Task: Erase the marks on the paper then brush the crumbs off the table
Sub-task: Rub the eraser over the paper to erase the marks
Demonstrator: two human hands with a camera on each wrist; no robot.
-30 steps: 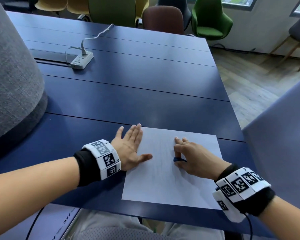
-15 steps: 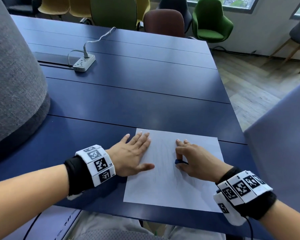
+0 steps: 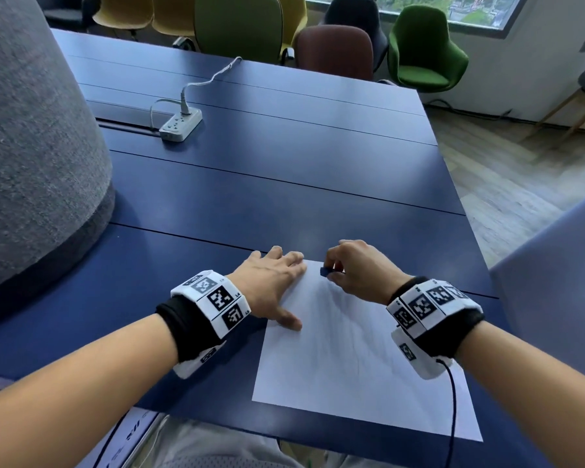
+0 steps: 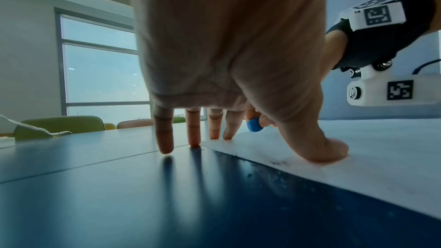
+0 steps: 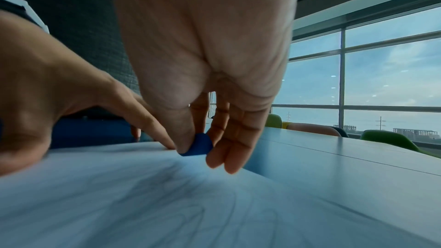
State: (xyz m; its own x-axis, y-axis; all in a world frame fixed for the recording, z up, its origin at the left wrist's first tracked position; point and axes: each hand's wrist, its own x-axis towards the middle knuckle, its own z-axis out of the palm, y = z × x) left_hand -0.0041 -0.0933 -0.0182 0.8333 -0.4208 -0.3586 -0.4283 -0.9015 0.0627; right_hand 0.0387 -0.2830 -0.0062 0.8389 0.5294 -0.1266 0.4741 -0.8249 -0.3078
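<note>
1. A white rectangular sheet of paper (image 3: 352, 359) lies flat on the dark blue panelled table (image 3: 267, 170), near the table's front edge, with faint grey pencil marks (image 5: 181, 186) across its middle.
2. The left hand (image 3: 271, 285) lies flat with fingers spread and straight, grasping nothing; its thumb (image 4: 319, 148) and the two fingers nearest it press on the paper's left edge and far left corner, while the other two fingertips touch the bare table just beside the sheet.
3. The right hand (image 3: 358, 275) pinches a small blue eraser (image 3: 325, 271) between thumb and curled fingers, at the paper's far edge, close to the left hand's fingertips.
4. In the right wrist view the eraser (image 5: 198, 144) touches the paper.
5. Small pale crumbs (image 4: 269, 174) speckle the table just beside the paper's left edge.
6. A white power strip (image 3: 180, 125) with its cord sits well apart, farther back on the table.
</note>
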